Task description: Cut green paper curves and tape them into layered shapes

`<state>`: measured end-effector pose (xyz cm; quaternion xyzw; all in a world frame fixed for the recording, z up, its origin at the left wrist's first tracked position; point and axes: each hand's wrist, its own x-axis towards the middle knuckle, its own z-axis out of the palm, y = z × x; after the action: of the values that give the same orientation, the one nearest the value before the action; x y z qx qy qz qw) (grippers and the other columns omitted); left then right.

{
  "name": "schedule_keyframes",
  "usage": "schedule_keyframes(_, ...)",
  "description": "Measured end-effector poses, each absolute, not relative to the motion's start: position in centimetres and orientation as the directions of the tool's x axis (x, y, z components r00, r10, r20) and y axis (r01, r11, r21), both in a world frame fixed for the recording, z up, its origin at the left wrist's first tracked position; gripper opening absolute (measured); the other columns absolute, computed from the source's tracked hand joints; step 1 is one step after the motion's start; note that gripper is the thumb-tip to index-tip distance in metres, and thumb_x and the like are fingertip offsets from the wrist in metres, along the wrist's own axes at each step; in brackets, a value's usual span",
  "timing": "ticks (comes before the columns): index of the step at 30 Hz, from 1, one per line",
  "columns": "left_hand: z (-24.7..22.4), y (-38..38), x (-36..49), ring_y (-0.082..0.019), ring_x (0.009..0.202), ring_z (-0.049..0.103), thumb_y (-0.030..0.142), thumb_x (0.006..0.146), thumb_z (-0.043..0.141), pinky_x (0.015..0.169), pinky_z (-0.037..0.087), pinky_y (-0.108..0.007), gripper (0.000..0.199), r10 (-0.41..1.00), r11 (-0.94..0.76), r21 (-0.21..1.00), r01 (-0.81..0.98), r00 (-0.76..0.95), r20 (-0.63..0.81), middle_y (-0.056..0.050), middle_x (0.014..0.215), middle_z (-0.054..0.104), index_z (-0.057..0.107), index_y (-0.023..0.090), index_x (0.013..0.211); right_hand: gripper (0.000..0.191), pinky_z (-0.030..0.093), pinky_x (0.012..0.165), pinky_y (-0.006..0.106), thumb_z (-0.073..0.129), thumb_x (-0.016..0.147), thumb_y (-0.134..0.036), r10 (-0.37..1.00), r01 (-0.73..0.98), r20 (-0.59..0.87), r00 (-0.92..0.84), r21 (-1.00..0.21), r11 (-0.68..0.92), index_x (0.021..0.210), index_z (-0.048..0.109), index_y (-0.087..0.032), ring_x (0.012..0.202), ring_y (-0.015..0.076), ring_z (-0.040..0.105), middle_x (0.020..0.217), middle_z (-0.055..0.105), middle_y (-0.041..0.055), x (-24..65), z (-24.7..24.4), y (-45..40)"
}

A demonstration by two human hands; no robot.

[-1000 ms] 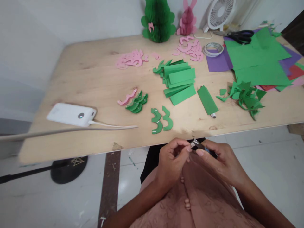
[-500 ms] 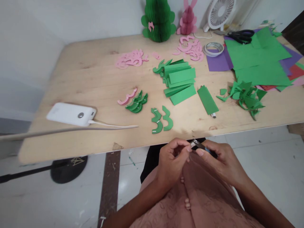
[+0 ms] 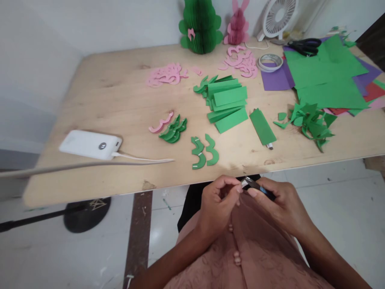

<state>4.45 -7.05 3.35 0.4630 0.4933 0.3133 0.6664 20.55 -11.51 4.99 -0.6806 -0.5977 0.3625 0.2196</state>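
Note:
My right hand (image 3: pixel 281 202) is closed around a slim black tool (image 3: pixel 259 188) with a silver metal end and a blue mark. Its exact kind does not show clearly. The metal end points left and meets the fingertips of my left hand (image 3: pixel 218 200), which are pinched together. What they pinch, if anything, is too small to make out. Both hands are in front of my body, just below the table's front edge. Beyond them on the table lie two green wavy paper pieces (image 3: pixel 212 150), the left one with short white marks.
Folded green strips (image 3: pixel 230 96), green scraps (image 3: pixel 313 122) and pink cut-outs (image 3: pixel 168 75) lie on the table (image 3: pixel 105 92). A white power bank (image 3: pixel 90 144) with a cable sits left. Tape (image 3: pixel 270 63), scissors (image 3: pixel 305 46), paper sheets (image 3: pixel 327 72) and a fan (image 3: pixel 278 18) are at the back right.
The view shifts very slightly. Both hands keep the same hold and place, and nothing on the table has moved.

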Motion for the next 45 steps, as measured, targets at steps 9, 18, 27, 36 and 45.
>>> schedule_keyframes(9, 3.4, -7.0, 4.4, -0.009, 0.051, 0.052, 0.021, 0.077, 0.060, 0.053, 0.040, -0.020, 0.009, 0.872, 0.367, 0.928, 0.059, 0.325, -0.366, 0.004, 0.052, 0.057, 0.063, 0.016, 0.071, 0.035, 0.039, 0.054, 0.022, 0.049, 0.089, -0.046, 0.977, 0.690, -0.208, 0.039, -0.702, -0.177, 0.075, 0.064, -0.018, 0.060, 0.0128, 0.056, 0.067, 0.064, -0.0003, 20.4, 5.1, -11.6)
schedule_keyframes(18, 3.8, -6.9, 4.7, -0.008, 0.045, 0.050, 0.026, 0.076, 0.063, 0.046, 0.038, -0.019, 0.012, 0.842, 0.439, 0.899, -0.004, 0.351, -0.409, 0.002, 0.053, 0.059, 0.063, 0.016, 0.069, 0.035, 0.037, 0.049, 0.022, 0.052, 0.086, -0.047, 0.976, 0.720, -0.091, 0.197, -0.663, -0.207, 0.071, 0.063, -0.018, 0.053, 0.0119, 0.049, 0.058, 0.054, -0.0019, 21.7, 5.8, -11.7)
schedule_keyframes(27, 5.5, -5.5, 5.6, -0.009, 0.046, 0.051, 0.025, 0.078, 0.062, 0.045, 0.039, -0.020, 0.008, 0.825, 0.414, 0.908, -0.070, 0.449, -0.342, 0.001, 0.053, 0.059, 0.064, 0.016, 0.077, 0.029, 0.037, 0.048, 0.023, 0.053, 0.083, -0.047, 0.900, 0.730, 0.071, 0.430, -0.614, -0.300, 0.069, 0.060, -0.022, 0.051, 0.0130, 0.045, 0.056, 0.051, -0.0018, 23.9, 7.2, -12.8)
schedule_keyframes(36, 7.5, -3.2, 10.6, -0.013, 0.072, 0.064, 0.016, 0.084, 0.056, 0.062, 0.048, -0.021, 0.015, 0.798, -0.178, 0.983, -0.045, 0.578, 0.171, -0.005, 0.090, 0.072, 0.068, 0.019, 0.093, 0.013, 0.037, 0.047, 0.030, 0.063, 0.078, -0.039, 0.674, 0.585, 0.169, 0.720, -0.670, -0.457, 0.076, 0.068, -0.027, 0.042, 0.0169, 0.045, 0.038, 0.036, -0.0021, 25.9, 9.1, -14.9)
schedule_keyframes(45, 4.9, -0.3, 17.2, -0.019, 0.074, 0.062, 0.012, 0.094, 0.035, 0.074, 0.039, -0.035, 0.029, 0.263, -0.942, 0.321, 0.095, 0.804, 0.534, -0.005, 0.079, 0.070, 0.065, 0.015, 0.098, 0.020, 0.034, 0.041, 0.033, 0.066, 0.075, -0.050, 0.584, 0.535, 0.194, 0.788, -0.687, -0.493, 0.085, 0.072, -0.033, 0.034, 0.0150, 0.039, 0.043, 0.044, -0.0008, 26.4, 8.8, -15.7)
